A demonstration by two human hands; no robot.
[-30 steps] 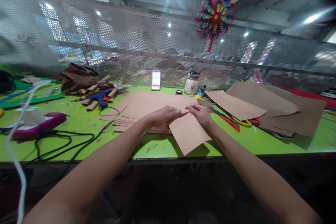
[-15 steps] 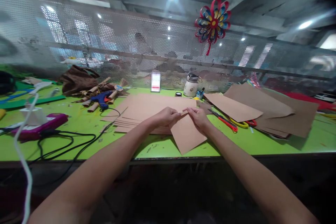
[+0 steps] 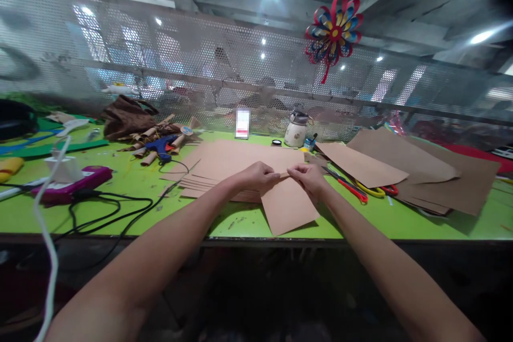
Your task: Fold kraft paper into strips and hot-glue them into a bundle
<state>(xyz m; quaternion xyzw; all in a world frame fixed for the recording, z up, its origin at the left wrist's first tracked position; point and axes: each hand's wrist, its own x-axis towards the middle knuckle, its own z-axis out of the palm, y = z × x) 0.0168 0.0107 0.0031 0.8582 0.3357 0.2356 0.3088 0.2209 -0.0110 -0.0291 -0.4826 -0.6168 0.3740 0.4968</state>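
Note:
A piece of brown kraft paper (image 3: 289, 207) hangs from both hands, its lower edge reaching toward the table's front edge. Its top edge is rolled or folded into a narrow strip. My left hand (image 3: 258, 175) pinches the left end of that strip, thumb along it. The right end is pinched between the thumb and fingers of my right hand (image 3: 308, 177). Behind and left of the held piece lies a stack of larger brown paper sheets (image 3: 228, 155), partly covered by my left hand and forearm.
Red-handled scissors (image 3: 352, 190) lie right of my right hand, beside more brown sheets (image 3: 401, 157). A blue glue gun (image 3: 162, 147) rests by several paper rolls at left. A purple power strip (image 3: 76, 186) trails black cables. A bottle (image 3: 295, 131) and phone (image 3: 242, 123) stand behind.
The view has shifted slightly, so the scene sits a little further right. My right hand has turned a little along the top strip of the paper; both hands keep their pinch.

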